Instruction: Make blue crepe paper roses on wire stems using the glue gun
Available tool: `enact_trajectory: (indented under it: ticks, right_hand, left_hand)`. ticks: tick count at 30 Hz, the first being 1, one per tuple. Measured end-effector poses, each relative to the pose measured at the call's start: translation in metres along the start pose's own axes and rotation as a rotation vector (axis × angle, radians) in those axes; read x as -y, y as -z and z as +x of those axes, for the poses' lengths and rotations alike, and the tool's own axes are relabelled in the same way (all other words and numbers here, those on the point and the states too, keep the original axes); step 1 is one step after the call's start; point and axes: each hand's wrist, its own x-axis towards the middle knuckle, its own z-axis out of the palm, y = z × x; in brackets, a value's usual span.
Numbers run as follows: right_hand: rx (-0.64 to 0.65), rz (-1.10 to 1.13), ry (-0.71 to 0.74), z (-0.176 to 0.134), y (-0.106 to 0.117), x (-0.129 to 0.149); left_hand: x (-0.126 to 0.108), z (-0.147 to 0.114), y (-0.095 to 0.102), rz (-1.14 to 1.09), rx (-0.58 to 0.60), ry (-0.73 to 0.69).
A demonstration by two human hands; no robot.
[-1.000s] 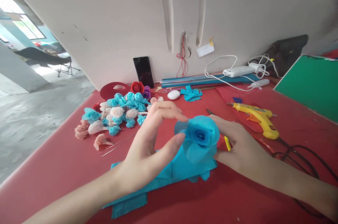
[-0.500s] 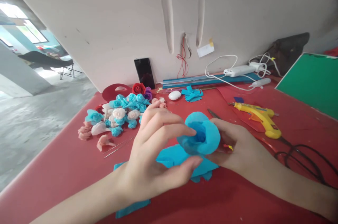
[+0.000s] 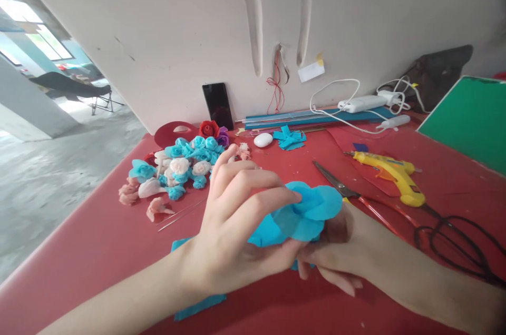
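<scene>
A blue crepe-paper flower point(image 3: 312, 206) with broad, spread petals is held up in front of me. My right hand point(image 3: 340, 250) is closed around its base from below, and the flower partly hides those fingers. My left hand point(image 3: 241, 214) grips the petals from the left, fingers on top and thumb underneath. Beneath my hands, blue crepe paper point(image 3: 201, 306) lies on the red table and is largely covered by them. Red-handled scissors point(image 3: 342, 187) lie with their blades apart just beyond my right hand.
Small blue, white and pink paper flowers point(image 3: 179, 166) are heaped at left. A yellow glue gun point(image 3: 395, 171) with a black cord lies at right. Behind stand a phone point(image 3: 219, 106), a white egg-shaped object point(image 3: 263, 139), blue paper strips point(image 3: 290, 137) and a white power strip point(image 3: 361, 104).
The flower has tipped over and its petals have spread, so its deep centre no longer faces me. My left thumb has closed in under the petals. The right hand has turned, uncovering the scissors.
</scene>
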Motion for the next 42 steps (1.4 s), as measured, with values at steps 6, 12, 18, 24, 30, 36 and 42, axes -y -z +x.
enact_trajectory:
  ticks: [6,12,18,24,30,36,42]
  right_hand:
    - [-0.025,0.014,-0.025,-0.005,-0.010,0.003]
    - [-0.117,-0.032,-0.008,-0.006,-0.011,-0.002]
    - [-0.108,-0.131,0.073,-0.003,-0.006,-0.010]
    - [-0.040,-0.080,0.175,-0.004,-0.003,-0.015]
    - [-0.148,-0.170,0.287,-0.003,-0.004,-0.015]
    - [-0.244,-0.392,0.360,-0.001,-0.004,-0.017]
    - [-0.248,-0.487,0.348,-0.003,-0.002,-0.016]
  left_hand:
    - [-0.004,-0.002,0.002,0.007,0.039,-0.013]
    - [-0.007,0.003,0.005,-0.039,0.039,0.020]
    - [-0.008,0.004,0.006,-0.069,0.047,0.042]
    - [-0.004,0.002,0.008,-0.097,0.034,0.065]
    - [-0.006,0.001,0.003,-0.112,0.079,0.105]
    - [-0.007,-0.001,0.003,-0.046,0.099,0.062]
    - [-0.007,-0.003,0.009,-0.043,0.085,0.023]
